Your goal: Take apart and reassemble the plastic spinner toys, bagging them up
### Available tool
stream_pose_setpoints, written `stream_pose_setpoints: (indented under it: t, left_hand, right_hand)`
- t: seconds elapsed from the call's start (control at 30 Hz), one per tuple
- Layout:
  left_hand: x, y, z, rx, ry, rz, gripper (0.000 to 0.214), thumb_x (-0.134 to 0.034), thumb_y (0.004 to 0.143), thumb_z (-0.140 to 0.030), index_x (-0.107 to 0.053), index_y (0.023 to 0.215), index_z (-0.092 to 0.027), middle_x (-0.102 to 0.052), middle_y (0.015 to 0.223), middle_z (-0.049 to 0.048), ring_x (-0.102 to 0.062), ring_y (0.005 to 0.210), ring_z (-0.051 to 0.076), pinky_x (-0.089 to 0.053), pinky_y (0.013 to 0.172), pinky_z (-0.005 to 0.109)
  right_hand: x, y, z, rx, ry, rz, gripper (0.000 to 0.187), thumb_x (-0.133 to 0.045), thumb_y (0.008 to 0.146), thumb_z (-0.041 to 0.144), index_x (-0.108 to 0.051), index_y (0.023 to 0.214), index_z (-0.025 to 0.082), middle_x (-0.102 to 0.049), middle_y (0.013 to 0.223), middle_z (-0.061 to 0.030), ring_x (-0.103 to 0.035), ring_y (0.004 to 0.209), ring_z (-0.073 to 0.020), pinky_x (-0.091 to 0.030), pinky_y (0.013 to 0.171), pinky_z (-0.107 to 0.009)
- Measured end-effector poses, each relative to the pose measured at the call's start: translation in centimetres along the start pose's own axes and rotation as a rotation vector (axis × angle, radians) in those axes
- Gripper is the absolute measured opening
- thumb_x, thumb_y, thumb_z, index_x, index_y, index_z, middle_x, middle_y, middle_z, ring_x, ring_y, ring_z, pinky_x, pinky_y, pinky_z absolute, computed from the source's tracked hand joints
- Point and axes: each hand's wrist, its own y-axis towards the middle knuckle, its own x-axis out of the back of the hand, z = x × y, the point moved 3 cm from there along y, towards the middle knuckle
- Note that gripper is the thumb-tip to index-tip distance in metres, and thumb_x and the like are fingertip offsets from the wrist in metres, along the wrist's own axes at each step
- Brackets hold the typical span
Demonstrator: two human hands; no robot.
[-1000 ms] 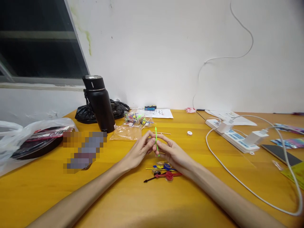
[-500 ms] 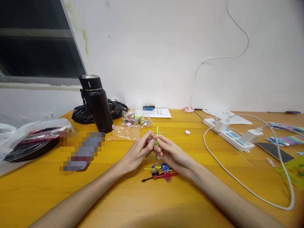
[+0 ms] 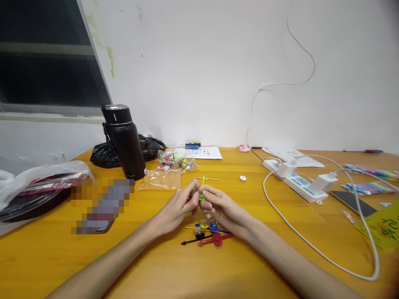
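Observation:
Both my hands meet over the middle of the yellow wooden table point(image 3: 156, 270). My left hand point(image 3: 177, 206) and my right hand point(image 3: 220, 207) each pinch a thin bright green plastic stick point(image 3: 203, 187), which stands nearly upright between the fingertips. Just below my right hand lie several small coloured plastic pieces point(image 3: 208, 232): a red one, a blue one, a yellow one and a black one with a thin stem. Behind my hands sits a clear bag of more coloured pieces point(image 3: 176, 160) and a flat empty clear bag point(image 3: 160, 180).
A black flask point(image 3: 124, 141) and a black bag point(image 3: 109, 154) stand at the back left, with a white plastic bag point(image 3: 34, 182) farther left. A white power strip point(image 3: 299, 180) with chargers and a looping white cable point(image 3: 314, 249) is on the right, beside a dark phone point(image 3: 352, 201).
The green stick has sunk lower between my fingertips, so less of it shows above them. My hands stay together; the view shifted slightly.

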Motion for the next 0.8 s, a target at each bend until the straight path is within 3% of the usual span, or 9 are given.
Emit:
stream_pose_setpoints:
  t: [0.3, 0.53, 0.67, 0.8]
  left_hand:
    - [-0.1, 0.1, 0.3, 0.012, -0.043, 0.019, 0.03, -0.039, 0.103, -0.049, -0.043, 0.093, -0.022, -0.053, 0.074, -0.0042, -0.053, 0.064, 0.011, -0.041, 0.063, 0.025]
    - [-1.1, 0.0, 1.7, 0.061, -0.264, 0.044, 0.033, -0.039, 0.102, -0.055, -0.041, 0.097, -0.022, -0.054, 0.084, -0.0016, -0.058, 0.071, 0.013, -0.047, 0.066, 0.026]
    - [-1.0, 0.1, 1.9, 0.044, -0.311, 0.047, 0.037, -0.042, 0.099, -0.059, -0.043, 0.095, -0.022, -0.042, 0.077, -0.0047, -0.049, 0.065, 0.011, -0.049, 0.066, 0.027]
    - [-0.9, 0.3, 1.9, 0.041, -0.422, 0.027, 0.034, -0.04, 0.101, -0.057, -0.041, 0.097, -0.023, -0.03, 0.072, -0.0073, -0.034, 0.056, 0.009, -0.049, 0.06, 0.026]
  right_hand:
    - [0.4, 0.1, -0.1, -0.01, -0.001, 0.007, 0.027, -0.077, 0.087, 0.038, -0.064, 0.1, 0.019, -0.039, 0.066, 0.007, -0.028, 0.053, -0.0052, -0.034, 0.056, -0.017]
    - [0.1, 0.1, 0.0, -0.005, 0.049, 0.019, 0.02, -0.076, 0.088, 0.031, -0.065, 0.096, 0.016, -0.035, 0.061, 0.0083, -0.023, 0.05, -0.0051, -0.032, 0.051, -0.017]
    - [0.3, -0.1, 0.8, -0.008, 0.106, -0.036, 0.024, -0.081, 0.083, 0.029, -0.066, 0.095, 0.015, -0.031, 0.06, 0.0093, -0.024, 0.052, -0.0053, -0.034, 0.053, -0.016]
    - [1.1, -0.2, 2.2, 0.095, -0.126, -0.065, 0.023, -0.073, 0.089, 0.038, -0.067, 0.096, 0.016, -0.045, 0.067, 0.0048, -0.039, 0.059, -0.0077, -0.041, 0.059, -0.02]
